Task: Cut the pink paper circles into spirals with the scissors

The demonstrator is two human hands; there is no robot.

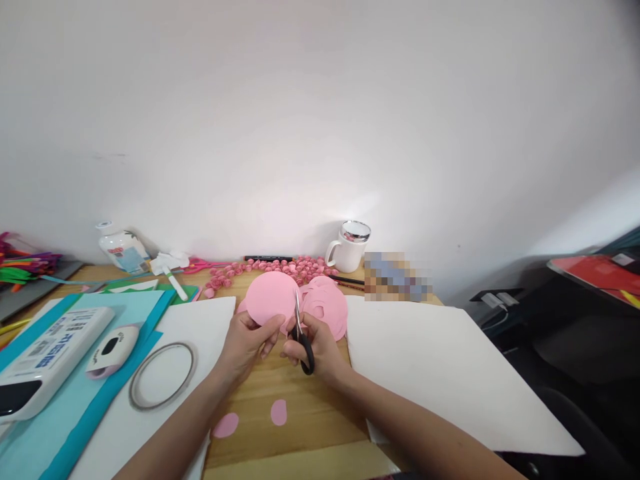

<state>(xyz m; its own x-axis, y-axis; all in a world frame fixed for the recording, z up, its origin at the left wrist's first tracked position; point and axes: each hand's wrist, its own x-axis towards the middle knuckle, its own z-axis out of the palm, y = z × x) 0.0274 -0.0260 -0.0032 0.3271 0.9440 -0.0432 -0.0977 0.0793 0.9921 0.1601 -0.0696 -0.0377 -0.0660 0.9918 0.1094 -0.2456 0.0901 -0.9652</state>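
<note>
My left hand (250,341) pinches the lower edge of a round pink paper disc (271,297) between thumb and fingers. In my right hand (319,347) is a pair of scissors (306,350) with black handles, its blades pointing up along the disc's right edge. Whether the blades touch the paper I cannot tell. Behind the scissors lies a pile of pink paper circles (327,310). Nearer to me on the wooden table (295,427) are two small pink paper pieces (279,413), one rounded and one more oval.
Many small pink rolled paper flowers (305,268) lie at the back beside a white mug (349,250). White boards (450,373) flank the work area. At left are a tape roll (189,380), a white device (113,350), a long white box (55,357) and a bottle (123,250).
</note>
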